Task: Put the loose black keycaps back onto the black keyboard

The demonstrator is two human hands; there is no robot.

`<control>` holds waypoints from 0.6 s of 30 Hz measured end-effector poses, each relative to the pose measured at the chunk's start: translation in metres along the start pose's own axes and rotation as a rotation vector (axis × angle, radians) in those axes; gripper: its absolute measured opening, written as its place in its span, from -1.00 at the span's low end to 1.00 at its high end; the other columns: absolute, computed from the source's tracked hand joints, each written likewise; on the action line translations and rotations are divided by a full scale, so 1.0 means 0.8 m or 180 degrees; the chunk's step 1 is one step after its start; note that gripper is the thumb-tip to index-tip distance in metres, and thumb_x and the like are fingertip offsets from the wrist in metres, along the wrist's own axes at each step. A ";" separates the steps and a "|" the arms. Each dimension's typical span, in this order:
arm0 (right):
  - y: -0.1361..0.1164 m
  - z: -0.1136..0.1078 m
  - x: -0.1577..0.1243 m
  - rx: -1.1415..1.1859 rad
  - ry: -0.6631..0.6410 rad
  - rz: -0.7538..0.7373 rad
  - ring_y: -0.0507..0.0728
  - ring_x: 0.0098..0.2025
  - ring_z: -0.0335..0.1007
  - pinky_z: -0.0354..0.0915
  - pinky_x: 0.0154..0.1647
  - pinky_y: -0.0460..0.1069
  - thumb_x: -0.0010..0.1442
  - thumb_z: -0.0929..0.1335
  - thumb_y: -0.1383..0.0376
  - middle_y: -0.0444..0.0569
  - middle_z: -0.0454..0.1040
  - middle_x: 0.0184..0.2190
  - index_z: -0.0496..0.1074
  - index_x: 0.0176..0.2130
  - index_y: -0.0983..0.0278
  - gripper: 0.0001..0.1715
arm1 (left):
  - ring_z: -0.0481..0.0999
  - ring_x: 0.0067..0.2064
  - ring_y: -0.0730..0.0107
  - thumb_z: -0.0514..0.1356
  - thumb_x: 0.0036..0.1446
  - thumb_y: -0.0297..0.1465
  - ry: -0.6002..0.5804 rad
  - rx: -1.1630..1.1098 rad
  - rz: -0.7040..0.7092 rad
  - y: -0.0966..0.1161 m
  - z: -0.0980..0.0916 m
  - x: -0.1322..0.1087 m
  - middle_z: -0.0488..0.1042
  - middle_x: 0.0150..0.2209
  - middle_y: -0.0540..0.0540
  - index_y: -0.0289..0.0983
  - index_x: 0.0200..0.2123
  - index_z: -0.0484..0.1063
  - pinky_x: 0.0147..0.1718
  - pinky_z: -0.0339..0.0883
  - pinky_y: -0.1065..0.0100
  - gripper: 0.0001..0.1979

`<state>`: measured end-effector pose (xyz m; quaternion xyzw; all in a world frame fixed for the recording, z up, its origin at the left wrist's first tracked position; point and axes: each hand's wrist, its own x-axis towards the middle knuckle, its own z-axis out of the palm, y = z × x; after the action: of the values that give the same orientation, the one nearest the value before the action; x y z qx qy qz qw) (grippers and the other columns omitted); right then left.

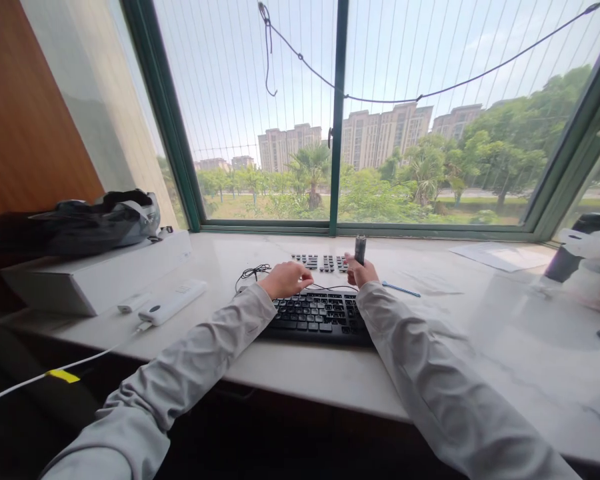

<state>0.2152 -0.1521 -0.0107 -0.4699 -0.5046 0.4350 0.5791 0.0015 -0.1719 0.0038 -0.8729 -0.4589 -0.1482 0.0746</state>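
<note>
A black keyboard lies on the white countertop in front of me, its long side towards me. Over its back edge is my left hand, fingers curled and thumb and forefinger close together; anything between them is too small to make out. My right hand, above the keyboard's back right corner, is closed around a short dark cylindrical handle that points up. Its lower end is hidden by the fingers. Behind the hands, loose black keycaps lie in rows. The keyboard's thin black cable is bunched at the back left.
A thin blue stick lies right of my right hand. To the left are a white power strip and a white box under a black bag. Papers and a plastic-wrapped container stand right. A window closes the back.
</note>
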 end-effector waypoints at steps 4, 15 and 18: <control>0.003 0.007 0.000 0.1309 -0.0241 0.0333 -0.12 -0.77 -0.25 -0.20 -0.78 -0.15 -0.04 0.40 0.06 -0.36 -0.08 -0.82 0.23 -0.48 0.26 -0.63 | 0.48 -0.26 0.33 0.03 0.15 -0.15 0.0093 -0.0077 -0.0131 -0.004 0.016 -0.010 0.54 -0.33 0.00 -0.14 -0.32 0.52 -0.28 0.27 0.37 -0.69; 0.002 0.042 -0.032 0.1710 -0.0502 0.0240 -0.11 -0.75 -0.10 -0.04 -0.79 -0.17 -0.08 0.46 0.10 -0.32 0.00 -0.79 0.13 -0.58 0.24 -0.53 | 0.47 -0.31 0.35 0.03 0.19 -0.18 0.0272 -0.0094 0.0458 0.014 0.013 -0.023 0.51 -0.29 -0.04 -0.16 -0.27 0.50 -0.36 0.26 0.37 -0.70; -0.003 0.041 -0.035 0.1797 -0.0476 0.0415 -0.12 -0.75 -0.10 -0.01 -0.76 -0.18 -0.03 0.43 0.08 -0.32 0.00 -0.80 0.12 -0.58 0.25 -0.53 | 0.47 -0.31 0.33 0.02 0.19 -0.17 0.0245 -0.0067 0.0457 0.011 0.012 -0.025 0.51 -0.30 -0.03 -0.16 -0.27 0.50 -0.37 0.26 0.37 -0.70</control>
<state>0.1798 -0.1761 -0.0119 -0.2883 -0.3737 0.6278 0.6190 0.0002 -0.1896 -0.0120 -0.8979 -0.3903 -0.1807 0.0935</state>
